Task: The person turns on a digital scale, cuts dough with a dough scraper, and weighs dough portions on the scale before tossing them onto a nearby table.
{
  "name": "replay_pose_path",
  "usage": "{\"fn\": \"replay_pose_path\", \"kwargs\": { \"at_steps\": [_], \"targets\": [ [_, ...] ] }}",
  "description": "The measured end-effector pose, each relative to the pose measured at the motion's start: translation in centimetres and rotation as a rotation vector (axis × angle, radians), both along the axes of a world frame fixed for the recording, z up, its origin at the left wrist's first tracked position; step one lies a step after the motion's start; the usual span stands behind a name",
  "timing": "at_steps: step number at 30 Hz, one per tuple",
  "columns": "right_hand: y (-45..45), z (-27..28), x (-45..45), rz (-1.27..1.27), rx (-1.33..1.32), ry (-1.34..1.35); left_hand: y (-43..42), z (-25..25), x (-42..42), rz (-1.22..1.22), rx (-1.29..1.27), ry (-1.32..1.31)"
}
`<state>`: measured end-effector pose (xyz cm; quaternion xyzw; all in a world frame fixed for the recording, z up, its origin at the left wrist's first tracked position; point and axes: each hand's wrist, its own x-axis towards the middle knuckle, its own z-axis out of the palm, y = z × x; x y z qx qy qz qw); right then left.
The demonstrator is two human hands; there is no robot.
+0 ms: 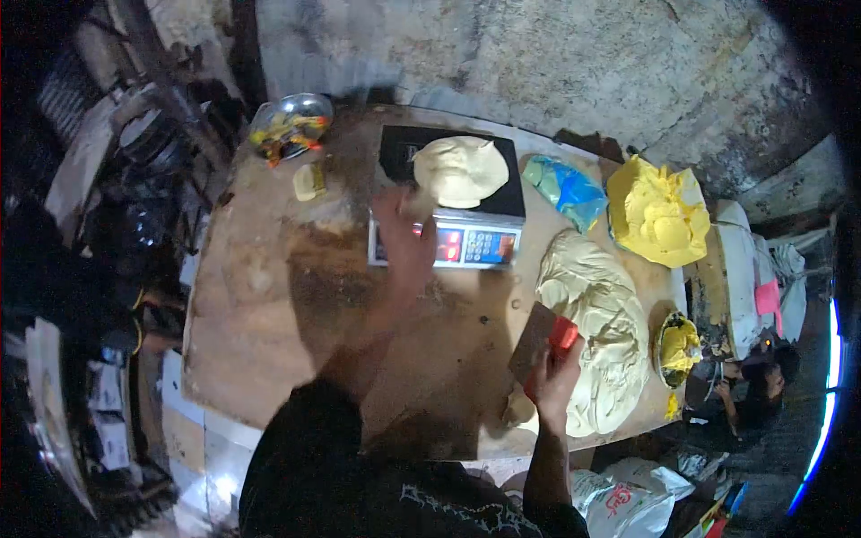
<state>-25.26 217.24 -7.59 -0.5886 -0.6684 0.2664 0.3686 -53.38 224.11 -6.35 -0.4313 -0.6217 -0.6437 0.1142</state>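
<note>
My left hand [405, 224] is smeared by motion over the front left of a digital scale [386, 166]. Its fingers are close to a lump of pale dough [462, 170] on the scale's dark top; whether they touch it or hold a bit of dough, I cannot tell. Red digits glow on the scale's front panel. In my right hand [558, 381] is a dough scraper [531, 345] with a flat blade and a red handle. Just right of it spreads a large mass of pale dough [605, 336] along the table's right side.
The wooden table [242, 341] backs onto a rough wall. At its far left stand a metal bowl [309, 108] and a small yellowish block [309, 182]. On the right are a blue plastic bag [569, 193], a yellow mass [664, 215] and a yellow-filled bowl [677, 350]. Another person [762, 386] is beyond.
</note>
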Motion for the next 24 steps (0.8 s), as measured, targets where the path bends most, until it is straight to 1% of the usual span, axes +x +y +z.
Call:
{"fn": "replay_pose_path", "kwargs": {
  "at_steps": [1, 2, 3, 4, 6, 8, 9, 10, 11, 12, 13, 14, 15, 16, 17, 18, 19, 20, 22, 23, 24],
  "targets": [
    [-0.2, 1.0, 0.0, -0.044, 0.038, -0.007, 3.7, 1.9, -0.8, 0.029, 0.045, 0.248],
    [-0.5, 0.8, 0.4, -0.059, 0.044, -0.020, 7.6, 2.4, -1.3, -0.016, 0.093, 0.239],
    [-1.3, 0.2, 1.2, -0.152, -0.012, -0.069, 10.9, 1.8, -2.4, -0.222, 0.005, 0.367],
    [-2.1, 0.0, 2.0, -0.243, -0.065, -0.116, 14.1, -2.7, -2.6, -0.238, -0.617, 0.689],
    [-4.2, 0.4, 3.9, -0.212, -0.055, -0.158, 12.8, -1.9, -1.1, -0.324, -0.800, 0.797],
    [-6.4, -1.0, 6.3, -0.249, -0.067, -0.148, 14.8, 0.5, -0.8, -0.417, -0.979, 0.645],
    [-7.8, -1.8, 8.1, -0.243, -0.042, -0.143, 16.2, 0.1, -2.3, -0.717, -0.689, 0.276],
    [-8.6, -2.6, 9.7, -0.235, -0.040, -0.138, 16.8, 0.3, -3.1, -0.962, -0.362, -0.093],
    [-9.4, -3.6, 11.3, -0.257, -0.067, 0.044, 12.1, 4.3, -1.7, -0.626, -0.087, 0.052],
    [-10.5, -4.6, 13.2, -0.279, -0.104, 0.221, 10.1, 2.7, 0.3, -0.602, -0.030, -0.294],
    [-11.6, -5.0, 14.7, -0.296, -0.069, 0.144, 8.0, 0.0, 2.4, -0.561, 0.031, -0.641],
    [-12.7, -5.4, 16.2, -0.316, -0.033, 0.067, 4.4, -3.2, 4.6, -0.477, -0.162, -0.511],
    [-14.0, -4.5, 16.9, -0.400, -0.069, 0.251, -0.4, -3.5, 8.7, -0.471, -0.324, -0.448],
    [-14.9, -4.1, 17.8, -0.483, -0.107, 0.435, -3.8, -11.4, 13.2, -0.554, -0.257, -0.477],
    [-16.2, -6.3, 21.4, -0.486, -0.126, 0.409, -7.1, -18.9, 17.6, -0.640, -0.192, -0.508],
    [-17.6, -8.7, 25.2, -0.488, -0.144, 0.382, -11.5, -18.1, 20.6, -0.616, -0.417, -0.436],
    [-18.5, -8.8, 27.2, -0.511, -0.129, 0.283, -15.9, -17.2, 23.6, -0.602, -0.641, -0.334],
    [-19.0, -8.7, 28.9, -0.534, -0.113, 0.188, -18.0, -15.1, 26.4, -0.604, -0.707, -0.309],
    [-20.5, -7.3, 30.8, -0.483, -0.136, 0.218, -19.7, -15.1, 30.6, -0.588, -0.804, -0.282],
    [-21.1, -6.8, 31.7, -0.489, -0.166, 0.273, -19.5, -16.3, 32.1, -0.466, -0.754, -0.170],
    [-21.4, -6.1, 32.3, -0.496, -0.188, 0.323, -19.5, -16.5, 32.8, -0.348, -0.694, -0.060]
  ]
}}
